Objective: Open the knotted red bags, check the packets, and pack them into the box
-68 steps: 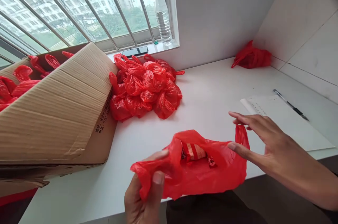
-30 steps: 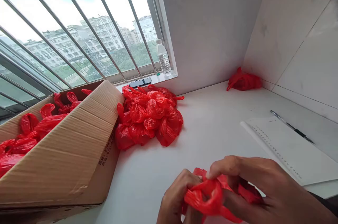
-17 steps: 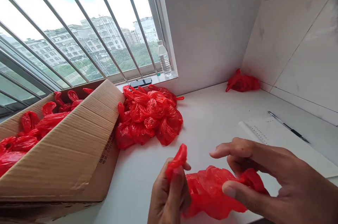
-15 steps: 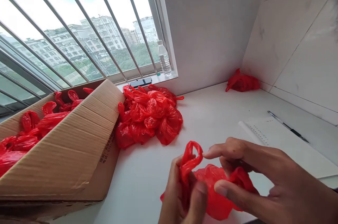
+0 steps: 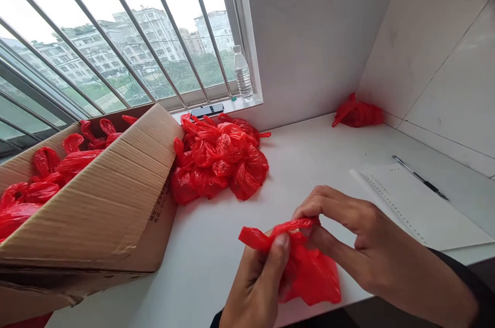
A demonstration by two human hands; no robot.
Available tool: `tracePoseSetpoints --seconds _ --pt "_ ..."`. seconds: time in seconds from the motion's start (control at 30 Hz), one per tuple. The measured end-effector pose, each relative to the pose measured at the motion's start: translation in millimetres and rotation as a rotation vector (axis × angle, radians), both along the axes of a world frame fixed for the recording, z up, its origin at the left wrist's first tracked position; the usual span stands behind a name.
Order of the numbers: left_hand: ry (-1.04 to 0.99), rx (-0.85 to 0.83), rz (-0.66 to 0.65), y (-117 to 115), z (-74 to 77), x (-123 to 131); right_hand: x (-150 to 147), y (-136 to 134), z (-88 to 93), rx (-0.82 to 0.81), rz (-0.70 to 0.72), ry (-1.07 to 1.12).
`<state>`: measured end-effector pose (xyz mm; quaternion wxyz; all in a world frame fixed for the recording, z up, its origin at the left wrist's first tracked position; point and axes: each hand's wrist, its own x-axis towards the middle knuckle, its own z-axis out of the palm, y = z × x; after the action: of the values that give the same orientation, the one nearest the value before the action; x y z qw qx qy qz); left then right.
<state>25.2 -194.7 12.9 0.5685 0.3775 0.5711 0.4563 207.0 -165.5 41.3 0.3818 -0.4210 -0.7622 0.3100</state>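
Observation:
A red plastic bag (image 5: 315, 276) hangs between my two hands above the white table's front edge. My left hand (image 5: 263, 271) pinches it near the top, thumb uppermost, and one handle loop sticks out to the left. With its fingers closed, my right hand (image 5: 340, 225) grips the other handle, which is stretched between the hands. What the bag holds cannot be made out. Beyond my hands lies a pile of tied red plastic bags (image 5: 220, 158) against the cardboard box (image 5: 104, 204).
More red bags (image 5: 79, 163) fill the box at left. A notebook (image 5: 421, 209) with a pen (image 5: 421, 177) lies at right. One red bag (image 5: 359, 113) sits in the far corner. On the windowsill are a water bottle (image 5: 243, 75) and a phone (image 5: 207, 111).
My right hand has closed on a handle and moved up and left. The loop that stood upright in my left hand now points left, and the handle is pulled taut between the hands.

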Motion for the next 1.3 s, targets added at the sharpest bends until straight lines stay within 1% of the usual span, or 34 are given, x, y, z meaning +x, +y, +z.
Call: tracePoseSetpoints --seconds 0.1,0.17,0.23,0.33,0.4,0.47,0.53,0.6,0.67,0.77,0.83,1.0,1.1,1.2,1.3 --pt "-0.157 0.062 -0.126 13.5 2.8 -2.8 4.6 1.3 -3.6 -0.091 -0.05 0.04" --pt "-0.226 0.039 -0.157 20.7 1.1 -6.7 5.2 -0.8 -5.5 -0.118 -0.091 0.05" --pt "-0.254 0.043 -0.184 25.3 -2.3 -12.1 4.5 -4.4 -7.0 -0.139 -0.087 0.052" --pt "-0.196 0.118 -0.327 28.1 -5.4 -20.8 2.8 -9.6 -8.2 -0.171 0.009 0.02" --pt "-0.109 0.155 -0.419 27.3 -3.4 -24.8 2.7 -10.1 -8.9 -0.181 0.078 0.01" --pt "-0.032 0.183 -0.471 24.6 1.7 -26.1 3.2 -6.4 -11.4 -0.167 0.15 0.022" --pt "0.036 0.222 -0.491 21.1 7.3 -25.0 3.3 0.7 -16.8 -0.161 0.234 0.023" --pt "0.085 0.264 -0.486 17.9 10.5 -22.8 1.9 8.9 -24.6 -0.196 0.281 -0.001" --pt "0.137 0.31 -0.44 15.7 9.4 -21.2 -0.7 15.7 -32.4 -0.26 0.269 -0.022" --pt "0.211 0.375 -0.353 14.7 0.6 -21.6 -4.6 21.0 -40.7 -0.318 0.235 -0.031" --pt "0.284 0.439 -0.322 15.6 -7.3 -23.4 -5.8 22.0 -44.1 -0.33 0.245 -0.022" --pt "0.61 0.748 -0.279 22.7 -25.1 -28.0 -5.6 21.0 -52.6 -0.384 0.278 0.034" --pt "0.782 0.95 -0.215 27.6 -35.7 -28.3 -7.0 20.9 -58.8 -0.448 0.29 0.129" --pt "0.858 1.092 -0.147 29.4 -44.4 -27.0 -9.9 22.6 -64.8 -0.493 0.259 0.22" --pt "0.856 1.139 -0.171 28.2 -47.4 -25.9 -11.4 24.9 -68.6 -0.509 0.328 0.254"
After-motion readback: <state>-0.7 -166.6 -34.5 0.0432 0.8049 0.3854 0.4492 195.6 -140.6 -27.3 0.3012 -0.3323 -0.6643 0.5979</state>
